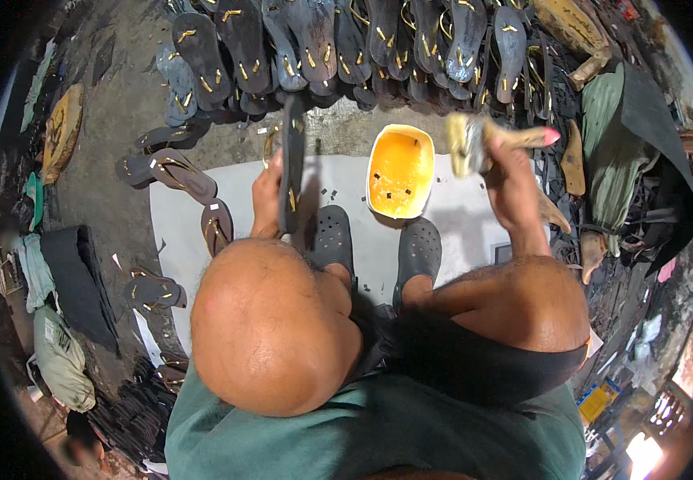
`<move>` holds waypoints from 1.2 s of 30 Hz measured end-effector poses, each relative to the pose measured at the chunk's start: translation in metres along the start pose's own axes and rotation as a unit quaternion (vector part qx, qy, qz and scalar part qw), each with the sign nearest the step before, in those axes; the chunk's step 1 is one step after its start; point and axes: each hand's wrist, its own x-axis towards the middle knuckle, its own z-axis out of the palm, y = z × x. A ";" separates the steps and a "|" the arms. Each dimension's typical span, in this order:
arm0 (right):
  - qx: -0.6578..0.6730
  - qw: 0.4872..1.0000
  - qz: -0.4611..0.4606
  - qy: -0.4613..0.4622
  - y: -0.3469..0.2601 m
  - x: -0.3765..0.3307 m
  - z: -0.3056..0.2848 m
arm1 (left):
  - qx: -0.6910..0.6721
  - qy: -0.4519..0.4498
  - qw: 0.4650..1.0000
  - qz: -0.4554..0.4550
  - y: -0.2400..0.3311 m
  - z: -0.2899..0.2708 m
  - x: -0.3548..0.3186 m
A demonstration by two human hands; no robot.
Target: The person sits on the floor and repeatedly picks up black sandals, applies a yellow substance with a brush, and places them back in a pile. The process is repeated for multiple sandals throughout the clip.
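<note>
Now we grip a dark sandal sole (291, 164) upright in our left hand (267, 192); our right hand (509, 180) clasps a glue-laden brush (474, 142) above the yellow glue tub (400, 171). Coating looks underway; brushing needs steadiness.

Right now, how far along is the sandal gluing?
Done: rows of dark soles laid out ahead. In hand: left hand holds one sole on edge; right hand holds a brush above the glue tub. Left: loose sandals on the left floor.
</note>
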 end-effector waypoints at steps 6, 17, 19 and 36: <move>0.044 0.997 -0.063 -0.031 -0.035 0.056 0.082 | -0.475 -0.219 0.846 -0.107 0.129 0.083 0.026; -0.414 0.762 -0.445 -0.223 -0.058 0.036 0.096 | -0.448 -0.344 0.823 -0.060 0.132 0.109 0.032; -0.249 0.864 -0.409 -0.155 -0.050 0.050 0.080 | -0.391 -0.241 0.886 -0.064 0.145 0.125 0.018; -0.243 0.864 -0.418 0.139 -0.069 0.045 0.086 | -0.347 -0.282 0.895 -0.014 0.155 0.118 0.015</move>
